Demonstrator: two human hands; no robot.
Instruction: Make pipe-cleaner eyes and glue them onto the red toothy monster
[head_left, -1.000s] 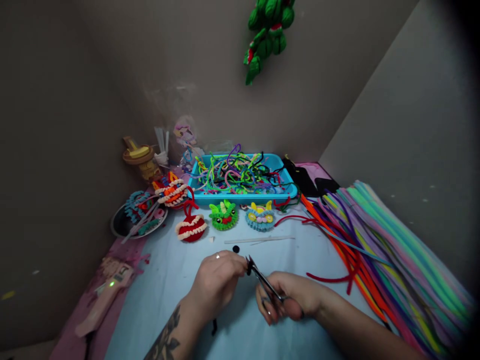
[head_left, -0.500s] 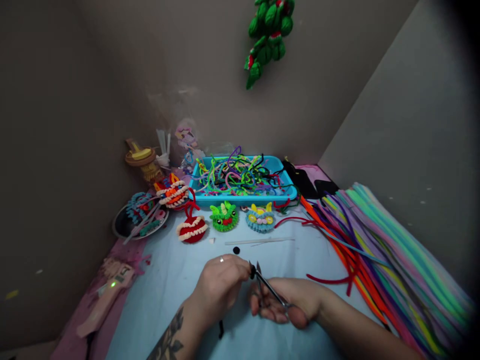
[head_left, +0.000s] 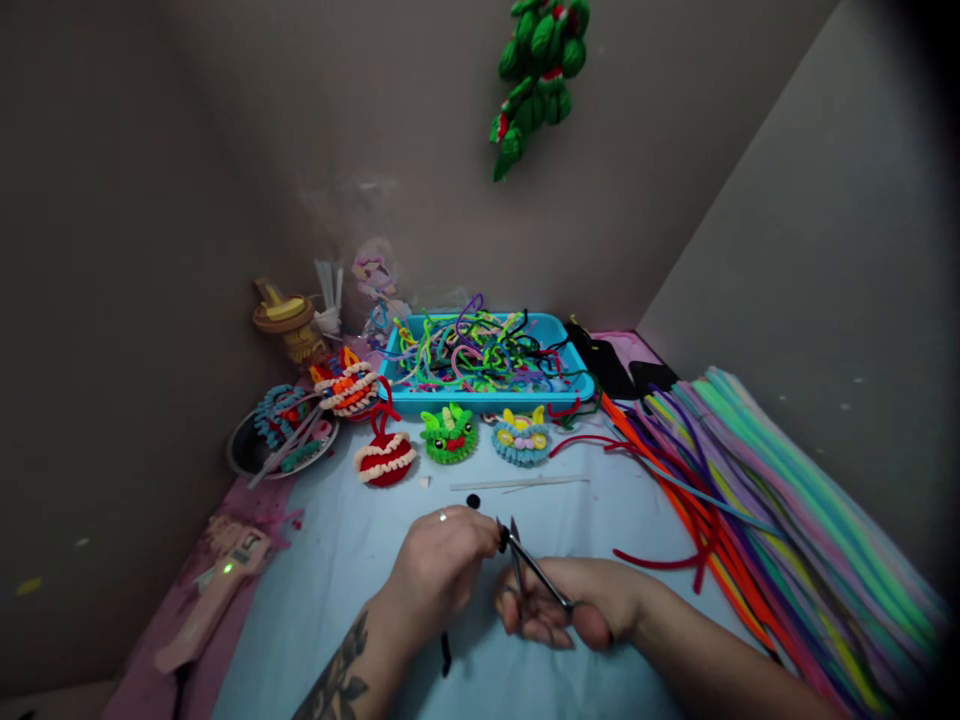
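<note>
My left hand [head_left: 442, 560] is closed, pinching a black pipe cleaner [head_left: 446, 655] whose tail hangs below the palm. A small dark curl of it shows at the fingertips. In my right hand [head_left: 562, 600], palm turned up, is a pair of scissors [head_left: 538, 570] with thumb and fingers in the handles. Their blades are parted and point away from me, right at the black curl. A small black disc [head_left: 473, 501] lies just beyond my left hand. Farther back sit a red-and-cream piece [head_left: 385, 460], a green creature head [head_left: 448, 434] and a blue-and-yellow one [head_left: 520, 437].
A blue tray [head_left: 480, 402] full of pipe cleaner scraps stands at the back. Long coloured pipe cleaners [head_left: 780, 500] cover the right side. At left are a metal bowl [head_left: 244, 450] and a pink glue gun [head_left: 217, 595]. A thin white strip [head_left: 517, 483] lies mid-table.
The scissors and the fingers around the black curl have shifted very slightly. The hanging black tail has swung a little to the right.
</note>
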